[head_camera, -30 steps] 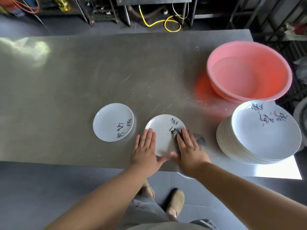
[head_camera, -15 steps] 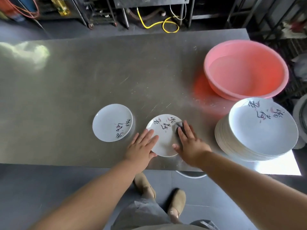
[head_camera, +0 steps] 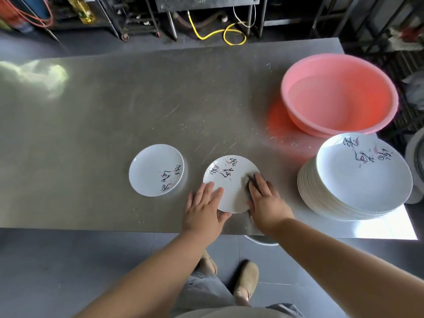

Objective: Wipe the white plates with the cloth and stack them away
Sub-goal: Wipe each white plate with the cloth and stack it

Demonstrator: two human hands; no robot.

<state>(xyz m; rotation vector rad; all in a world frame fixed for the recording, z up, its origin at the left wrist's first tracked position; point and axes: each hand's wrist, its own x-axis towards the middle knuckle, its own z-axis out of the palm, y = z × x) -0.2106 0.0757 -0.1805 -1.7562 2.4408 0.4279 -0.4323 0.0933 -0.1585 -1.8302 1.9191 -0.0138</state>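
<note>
A small white plate [head_camera: 226, 180] with dark brush writing lies near the front edge of the steel table [head_camera: 114, 111]. My left hand [head_camera: 204, 208] lies flat with straight fingers on the plate's near left rim. My right hand [head_camera: 266, 201] presses a dark grey cloth [head_camera: 250, 179] onto the plate's right side; most of the cloth is hidden under the fingers. A second small white plate [head_camera: 156, 169] sits alone to the left. A tall stack of larger white plates [head_camera: 355, 180] stands at the right.
A pink plastic basin [head_camera: 339, 95] sits at the back right of the table, behind the stack. The table's front edge runs just below my hands. Racks, a yellow hose [head_camera: 215, 34] and cables lie on the floor beyond the table's far edge.
The plate under my hands has turned, its writing swinging from the right side to the top. My right hand and the cloth have stayed on the plate's right side.
</note>
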